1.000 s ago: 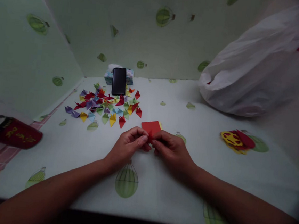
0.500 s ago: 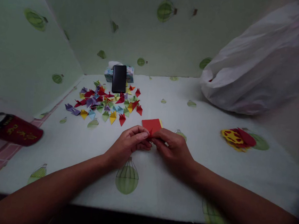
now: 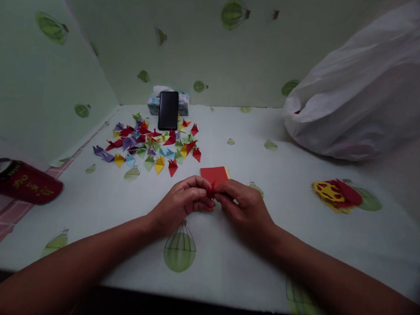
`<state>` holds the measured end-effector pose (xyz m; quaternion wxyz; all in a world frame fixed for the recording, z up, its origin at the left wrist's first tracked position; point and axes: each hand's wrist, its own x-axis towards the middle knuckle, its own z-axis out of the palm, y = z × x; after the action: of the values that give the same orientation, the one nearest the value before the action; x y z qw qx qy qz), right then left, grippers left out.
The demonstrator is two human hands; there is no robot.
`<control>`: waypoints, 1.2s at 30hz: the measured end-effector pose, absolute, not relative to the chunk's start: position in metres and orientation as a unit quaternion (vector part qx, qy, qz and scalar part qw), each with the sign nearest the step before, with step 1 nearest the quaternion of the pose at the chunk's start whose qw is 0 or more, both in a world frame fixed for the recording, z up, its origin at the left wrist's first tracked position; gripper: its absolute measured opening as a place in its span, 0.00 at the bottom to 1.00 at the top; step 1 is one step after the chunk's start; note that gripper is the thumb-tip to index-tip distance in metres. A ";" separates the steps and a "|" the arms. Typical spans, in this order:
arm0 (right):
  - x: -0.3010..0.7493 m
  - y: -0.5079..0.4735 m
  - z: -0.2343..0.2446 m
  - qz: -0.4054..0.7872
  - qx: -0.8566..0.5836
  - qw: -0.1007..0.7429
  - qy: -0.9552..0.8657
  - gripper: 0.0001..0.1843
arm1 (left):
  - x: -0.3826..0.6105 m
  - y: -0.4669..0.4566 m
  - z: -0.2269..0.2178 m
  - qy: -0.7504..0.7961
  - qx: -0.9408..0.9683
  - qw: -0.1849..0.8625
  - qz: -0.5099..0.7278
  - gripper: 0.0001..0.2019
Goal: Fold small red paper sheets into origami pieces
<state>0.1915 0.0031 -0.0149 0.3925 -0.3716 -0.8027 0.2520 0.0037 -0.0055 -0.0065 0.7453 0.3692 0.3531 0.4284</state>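
Observation:
Between my two hands is a small red origami crane [image 3: 212, 189], partly covered by fingers. My left hand [image 3: 190, 197] pinches it from the left with thumb and fingertips. From the right, my right hand [image 3: 241, 202] grips its other side, thumb and forefinger pressed together. Just behind the hands lies a stack of square paper [image 3: 213, 173], red on top with a yellow edge showing. Farther back on the left, many small folded paper cranes [image 3: 149, 163] in several colours lie spread in a pile.
A black phone [image 3: 168, 110] leans against a tissue box [image 3: 154, 104] behind the pile. At the left edge is a red drink can [image 3: 27, 181]. Yellow and red paper cutouts [image 3: 334, 194] lie to the right, below a large white plastic bag [image 3: 350, 101].
The view has shifted very slightly. My left thumb has drawn back a little, and more of the red crane shows between the hands.

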 end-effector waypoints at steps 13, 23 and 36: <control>0.192 0.004 -0.017 0.223 -0.348 0.404 -0.816 0.08 | 0.006 -0.006 -0.001 0.370 0.354 0.747 0.423 0.07; 0.189 -0.003 -0.011 0.331 -0.433 0.400 -0.737 0.08 | 0.006 -0.009 -0.004 0.451 0.516 0.568 0.455 0.12; 0.184 -0.010 -0.010 0.374 -0.397 0.405 -0.733 0.07 | 0.007 -0.014 -0.002 0.475 0.667 0.406 0.406 0.05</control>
<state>0.1839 -0.0100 -0.0099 0.4054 -0.3970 -0.7335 0.3742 0.0072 -0.0137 -0.0018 0.4059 0.6668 0.4749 0.4064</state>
